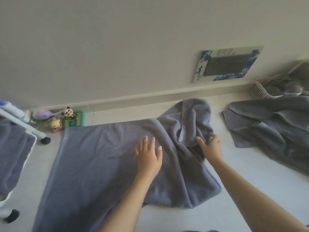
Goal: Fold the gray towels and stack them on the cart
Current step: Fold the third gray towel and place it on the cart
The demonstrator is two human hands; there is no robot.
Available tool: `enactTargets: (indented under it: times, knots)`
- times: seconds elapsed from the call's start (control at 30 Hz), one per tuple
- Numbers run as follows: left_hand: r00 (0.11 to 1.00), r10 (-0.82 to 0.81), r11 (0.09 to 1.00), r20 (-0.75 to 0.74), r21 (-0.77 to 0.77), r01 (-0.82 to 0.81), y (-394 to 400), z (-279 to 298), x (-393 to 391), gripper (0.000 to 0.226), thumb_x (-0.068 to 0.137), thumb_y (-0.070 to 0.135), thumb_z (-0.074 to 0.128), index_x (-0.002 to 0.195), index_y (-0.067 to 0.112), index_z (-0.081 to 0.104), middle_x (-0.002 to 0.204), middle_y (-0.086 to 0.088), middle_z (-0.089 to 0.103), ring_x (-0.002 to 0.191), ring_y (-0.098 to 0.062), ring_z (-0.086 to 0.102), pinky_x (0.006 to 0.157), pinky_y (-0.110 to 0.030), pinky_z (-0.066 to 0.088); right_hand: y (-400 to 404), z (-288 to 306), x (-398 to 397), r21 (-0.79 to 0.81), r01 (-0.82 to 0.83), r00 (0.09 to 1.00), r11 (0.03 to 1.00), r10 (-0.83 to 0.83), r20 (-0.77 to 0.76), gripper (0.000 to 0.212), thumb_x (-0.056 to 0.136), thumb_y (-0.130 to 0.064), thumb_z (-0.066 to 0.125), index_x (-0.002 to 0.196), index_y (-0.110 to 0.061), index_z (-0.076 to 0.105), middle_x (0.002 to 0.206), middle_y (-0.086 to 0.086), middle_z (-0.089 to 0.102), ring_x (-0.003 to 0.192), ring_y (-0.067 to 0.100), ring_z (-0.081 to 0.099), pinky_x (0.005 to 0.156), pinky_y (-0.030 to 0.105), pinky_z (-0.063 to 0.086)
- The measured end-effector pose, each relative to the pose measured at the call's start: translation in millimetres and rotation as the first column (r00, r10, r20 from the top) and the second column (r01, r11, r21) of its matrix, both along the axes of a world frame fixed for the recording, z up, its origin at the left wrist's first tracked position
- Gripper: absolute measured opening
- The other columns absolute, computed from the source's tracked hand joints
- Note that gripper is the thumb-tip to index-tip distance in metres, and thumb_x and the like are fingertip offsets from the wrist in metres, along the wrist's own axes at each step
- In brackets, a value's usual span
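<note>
Towel (103, 164) lies mid-floor, right end bunched. L hand (148, 158) presses flat, fingers straight; R hand (211, 148) pinches the bunched edge. Advise: pull R end taut w/ L anchoring before folding. Cart (25, 129) at left.

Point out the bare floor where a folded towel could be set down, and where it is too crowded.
Bare floor lies between the spread towel and the towel heap. More opens nearer, right of the right hand. A narrow strip separates the towel from the cart. The toys crowd the wall there.
</note>
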State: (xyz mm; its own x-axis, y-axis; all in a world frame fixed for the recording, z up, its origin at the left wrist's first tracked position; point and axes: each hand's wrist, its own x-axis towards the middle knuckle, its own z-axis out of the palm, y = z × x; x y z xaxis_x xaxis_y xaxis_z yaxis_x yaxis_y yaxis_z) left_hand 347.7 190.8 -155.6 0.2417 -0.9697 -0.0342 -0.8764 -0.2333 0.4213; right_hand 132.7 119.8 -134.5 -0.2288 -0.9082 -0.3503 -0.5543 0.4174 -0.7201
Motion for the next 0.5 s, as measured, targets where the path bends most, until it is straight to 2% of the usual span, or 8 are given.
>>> enactTargets:
  times: [0.07,0.13,0.23,0.33,0.4,0.47,0.5]
  knots:
    - [0.998,-0.060,0.993,-0.017,-0.099,0.058,-18,6,-19,0.058,0.089,0.046,0.026,0.120,0.014,0.063,0.123,-0.010,0.063,0.111,-0.032,0.059,0.093,-0.047,0.041,-11,1,-5,0.018,-0.047,0.998,0.999,0.047,0.038,0.070,0.086,-0.040,0.062,0.142,-0.014,0.029,0.139,0.019,0.036,0.128,0.035,0.039,0.103,0.041,0.034]
    - [0.989,-0.111,0.990,-0.093,-0.102,0.101,-36,13,-36,0.059,0.089,0.048,0.023,0.116,0.017,0.065,0.112,-0.002,0.068,0.105,-0.027,0.060,0.087,-0.040,0.041,-19,-1,-7,0.020,-0.099,0.995,0.995,0.099,-0.003,0.057,0.084,-0.040,0.064,0.132,-0.018,0.043,0.128,0.019,0.041,0.119,0.036,0.046,0.100,0.038,0.037]
    - [0.965,-0.119,0.992,-0.235,-0.064,0.107,-63,15,-56,0.057,0.090,0.049,0.027,0.120,0.016,0.062,0.113,-0.002,0.067,0.107,-0.025,0.058,0.091,-0.038,0.042,-22,-15,-13,-0.003,-0.226,0.941,0.974,0.218,-0.260,0.033,0.080,-0.042,0.068,0.102,-0.016,0.065,0.119,0.012,0.045,0.112,0.032,0.047,0.097,0.033,0.037]
    - [0.937,-0.139,0.987,-0.320,0.033,0.158,-88,18,-75,0.044,0.096,0.040,0.042,0.132,0.017,0.053,0.129,-0.006,0.058,0.118,-0.026,0.054,0.101,-0.040,0.040,-20,-18,-22,-0.113,-0.193,0.941,0.975,0.151,-0.303,0.021,0.079,-0.038,0.071,0.086,-0.018,0.071,0.114,0.005,0.050,0.109,0.026,0.045,0.094,0.031,0.034]
    - [0.900,-0.089,0.974,-0.427,0.152,0.169,-101,21,-85,0.046,0.098,0.038,0.043,0.140,0.019,0.044,0.142,-0.004,0.046,0.129,-0.024,0.044,0.108,-0.038,0.034,-23,-10,-32,-0.219,-0.111,0.973,0.969,0.062,-0.221,0.017,0.081,-0.031,0.070,0.081,-0.014,0.069,0.108,0.003,0.051,0.103,0.023,0.047,0.087,0.027,0.032]
    - [0.784,0.028,0.965,-0.621,0.222,0.141,-111,24,-94,0.045,0.098,0.036,0.045,0.138,0.017,0.046,0.140,-0.005,0.049,0.129,-0.020,0.045,0.109,-0.033,0.035,-25,4,-43,-0.261,0.030,0.999,0.965,-0.023,0.032,0.013,0.085,-0.020,0.066,0.080,-0.009,0.064,0.094,0.003,0.056,0.091,0.020,0.052,0.078,0.027,0.038]
    - [0.708,0.077,0.965,-0.702,0.231,0.124,-114,28,-98,0.042,0.097,0.035,0.046,0.134,0.014,0.050,0.133,-0.006,0.055,0.124,-0.019,0.051,0.105,-0.033,0.040,-26,14,-49,-0.227,0.118,0.978,0.967,-0.074,0.193,0.013,0.088,-0.016,0.063,0.078,-0.009,0.060,0.083,0.003,0.057,0.082,0.019,0.054,0.074,0.029,0.043]
